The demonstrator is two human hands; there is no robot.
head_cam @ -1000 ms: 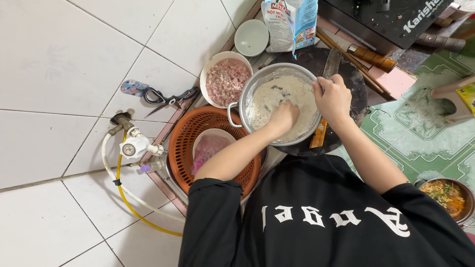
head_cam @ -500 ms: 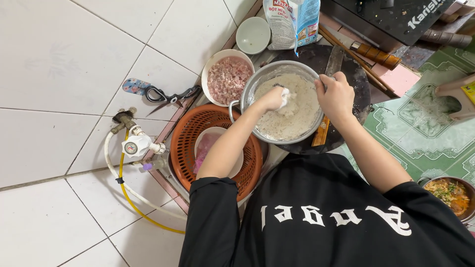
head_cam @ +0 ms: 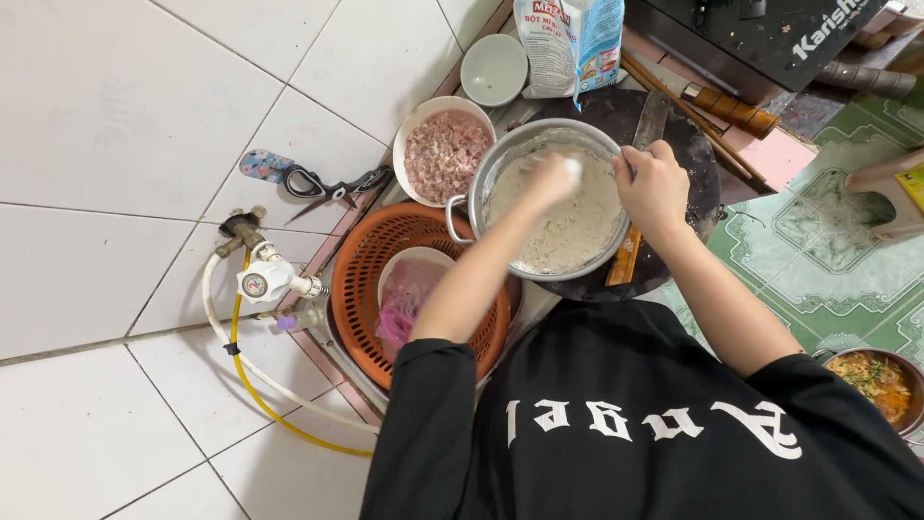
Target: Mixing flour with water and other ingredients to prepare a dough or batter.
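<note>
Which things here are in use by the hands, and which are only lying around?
In use: metal bowl of pale batter; left hand in the batter; right hand on the rim.

Lying around: scissors, flour bag, minced meat bowl, orange basket.

Your left hand [head_cam: 551, 181] was down inside the metal pot [head_cam: 500, 166] at the upper centre of the frame, coated in pale batter [head_cam: 577, 226], blurred. Your right hand [head_cam: 656, 188] gripped the pot's right rim. The pot sat on a dark round board [head_cam: 695, 159]. Just left of it stood a white bowl of chopped pink meat [head_cam: 443, 152], and below that an orange basket [head_cam: 371, 279] holding a smaller bowl [head_cam: 412, 279]. Scissors [head_cam: 332, 185] lay on the tiles at the left.
</note>
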